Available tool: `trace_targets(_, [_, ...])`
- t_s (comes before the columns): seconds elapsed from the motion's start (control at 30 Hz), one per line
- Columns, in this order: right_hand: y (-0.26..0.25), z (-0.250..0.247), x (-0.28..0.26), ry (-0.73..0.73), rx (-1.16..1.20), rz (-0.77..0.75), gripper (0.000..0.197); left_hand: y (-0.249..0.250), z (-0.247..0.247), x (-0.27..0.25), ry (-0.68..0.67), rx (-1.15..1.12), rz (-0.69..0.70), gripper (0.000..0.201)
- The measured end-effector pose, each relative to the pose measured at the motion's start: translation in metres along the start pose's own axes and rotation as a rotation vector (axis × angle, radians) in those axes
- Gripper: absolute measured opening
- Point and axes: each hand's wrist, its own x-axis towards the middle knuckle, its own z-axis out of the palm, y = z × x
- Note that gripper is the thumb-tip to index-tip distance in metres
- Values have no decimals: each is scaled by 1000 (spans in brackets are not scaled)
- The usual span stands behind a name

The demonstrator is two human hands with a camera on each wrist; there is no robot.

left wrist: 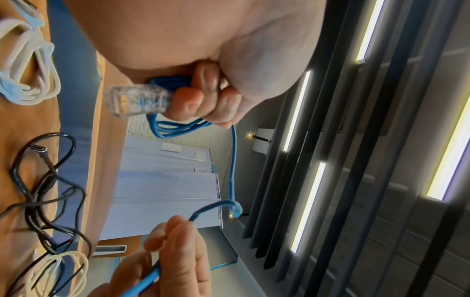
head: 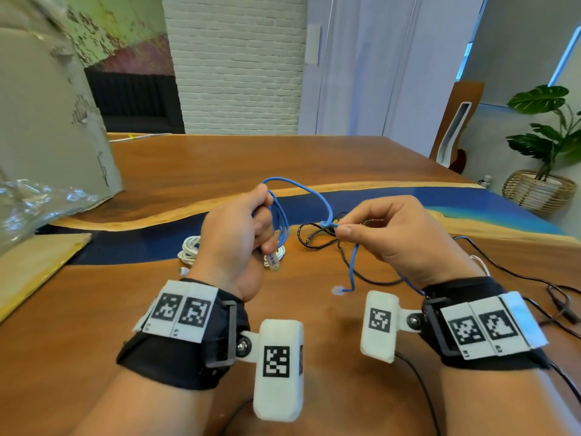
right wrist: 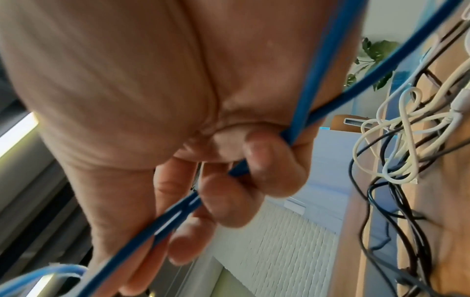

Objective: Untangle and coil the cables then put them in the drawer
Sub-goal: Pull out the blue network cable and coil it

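Note:
My left hand [head: 248,225] grips several coiled loops of a blue network cable [head: 283,221], held above the wooden table [head: 314,158]; its clear plug [left wrist: 137,100] sticks out below the fist. The cable arcs right to my right hand [head: 361,225], which pinches it between thumb and fingers [right wrist: 267,160] near a small knot [head: 323,224]. The free tail [head: 353,269] hangs down to a second clear plug [head: 337,290] near the table. A white cable bundle [head: 190,251] lies behind my left hand. A black cable tangle [head: 317,237] lies between the hands. No drawer is in view.
More black leads [head: 534,284] trail over the table at right, with a white cable [right wrist: 396,136] among them. A cardboard piece [head: 31,272] and crumpled clear plastic [head: 34,202] sit at left. A potted plant [head: 544,171] stands beyond the table's right edge.

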Motion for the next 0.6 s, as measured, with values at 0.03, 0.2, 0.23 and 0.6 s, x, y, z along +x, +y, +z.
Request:
trace_targets(0.03, [-2,1,-1,-19,-5,-13,8,1,0,0,12,-9,1,33])
trace_targets(0.2, [-3,4,0,-48,-34,-74,26,7,-7,2,106,-31,7,33])
trace_targets(0.23, [-3,4,1,-33,-28,-86,30,9,-9,2,119,-32,6,33])
trace_targets(0.6, [19,-11,13,433,139,102,35,13,-3,-10,-260,68,-90,29])
